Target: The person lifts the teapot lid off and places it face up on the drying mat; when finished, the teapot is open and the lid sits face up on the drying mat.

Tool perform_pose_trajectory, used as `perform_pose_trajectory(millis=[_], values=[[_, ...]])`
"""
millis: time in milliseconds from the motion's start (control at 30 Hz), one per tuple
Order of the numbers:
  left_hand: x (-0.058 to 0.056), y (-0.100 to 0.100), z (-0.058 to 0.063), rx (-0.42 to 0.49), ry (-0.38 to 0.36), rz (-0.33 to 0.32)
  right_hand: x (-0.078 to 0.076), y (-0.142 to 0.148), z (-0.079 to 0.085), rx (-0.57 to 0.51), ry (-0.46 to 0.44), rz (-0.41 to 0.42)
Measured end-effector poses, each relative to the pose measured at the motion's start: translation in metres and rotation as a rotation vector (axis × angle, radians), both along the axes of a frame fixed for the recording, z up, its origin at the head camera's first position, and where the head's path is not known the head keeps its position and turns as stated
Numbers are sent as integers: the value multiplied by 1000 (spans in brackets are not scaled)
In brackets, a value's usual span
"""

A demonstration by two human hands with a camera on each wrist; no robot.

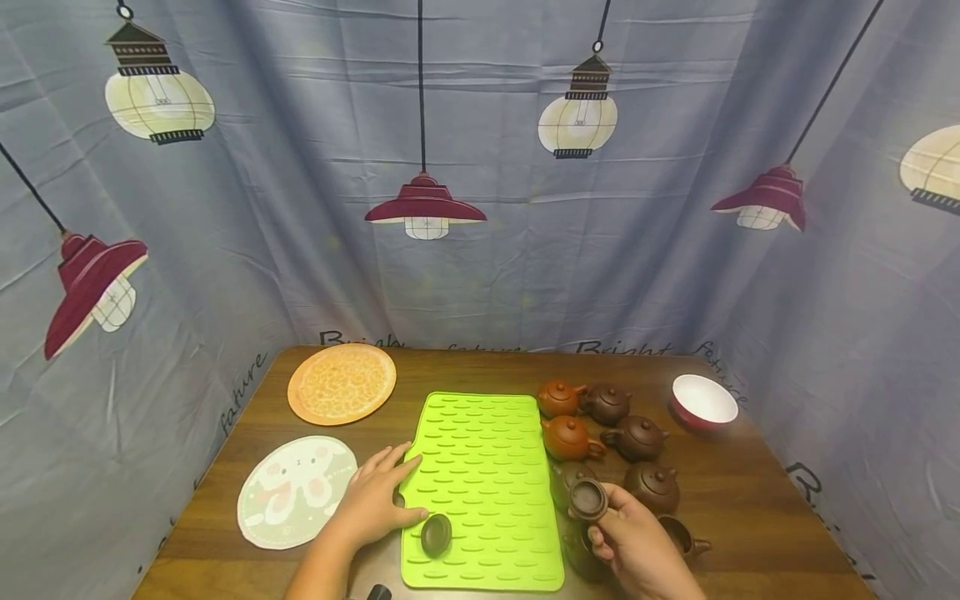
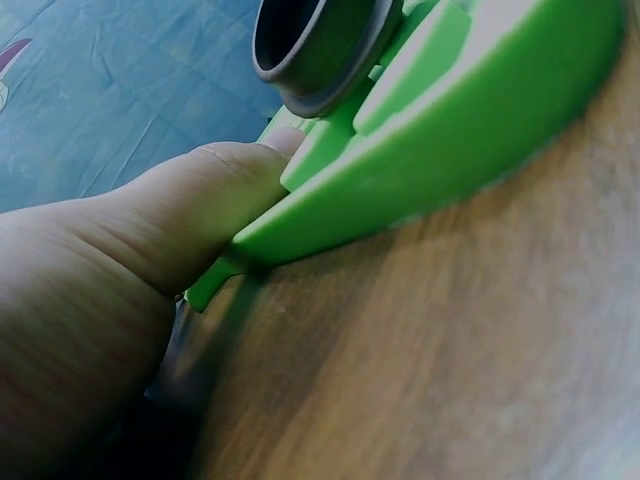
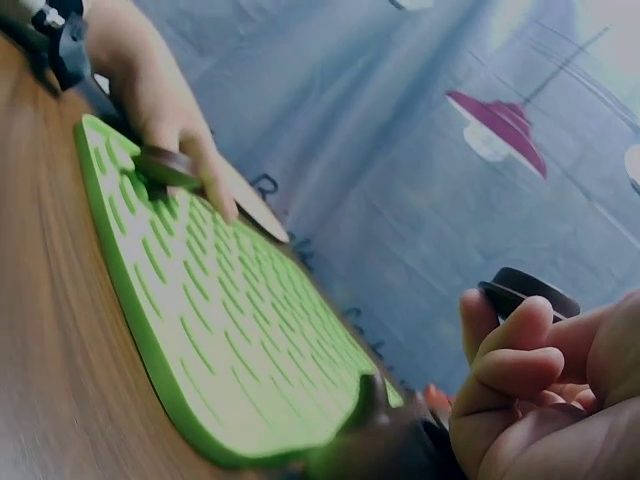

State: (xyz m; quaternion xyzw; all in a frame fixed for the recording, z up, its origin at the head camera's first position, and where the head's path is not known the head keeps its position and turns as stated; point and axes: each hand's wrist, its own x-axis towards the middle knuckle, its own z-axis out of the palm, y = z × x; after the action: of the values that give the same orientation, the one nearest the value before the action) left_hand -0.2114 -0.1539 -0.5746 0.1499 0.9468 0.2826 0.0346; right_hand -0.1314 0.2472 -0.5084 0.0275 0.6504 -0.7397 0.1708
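My left hand (image 1: 380, 496) rests with spread fingers along the left edge of the green ridged mat (image 1: 480, 467); in the left wrist view its thumb (image 2: 235, 185) touches the mat's rim. Close to that thumb, a dark brown teapot lid (image 1: 436, 535) lies tilted on the mat. My right hand (image 1: 637, 542) pinches another dark teapot lid (image 1: 588, 499) by its edge, hollow underside toward the head camera, above the teapots right of the mat. Below it is a dark brown teapot (image 1: 581, 557), partly hidden by the hand. An uncovered brown teapot (image 1: 681, 535) stands beside the right hand.
Several lidded teapots, such as an orange one (image 1: 570, 439) and a dark one (image 1: 639, 437), stand right of the mat. A white-and-red bowl (image 1: 703, 402) sits at the back right. An orange round mat (image 1: 342, 383) and a rabbit-print mat (image 1: 292, 496) lie left.
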Motion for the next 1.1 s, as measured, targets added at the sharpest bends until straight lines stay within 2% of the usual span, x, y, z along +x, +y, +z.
perform_pose_trajectory(millis=[267, 533, 733, 1100], values=[[-1, -1, -2, -1, 6, 14, -3, -23, 0, -2, -79, -25], [-1, -2, -5, -11, 13, 11, -6, -47, 0, -41, -103, 19], [-2, -2, -5, -14, 17, 8, -10, -68, -5, -38, -84, 69], [-2, -2, -5, -13, 9, 9, -10, -90, -19, 131, -39, 107]])
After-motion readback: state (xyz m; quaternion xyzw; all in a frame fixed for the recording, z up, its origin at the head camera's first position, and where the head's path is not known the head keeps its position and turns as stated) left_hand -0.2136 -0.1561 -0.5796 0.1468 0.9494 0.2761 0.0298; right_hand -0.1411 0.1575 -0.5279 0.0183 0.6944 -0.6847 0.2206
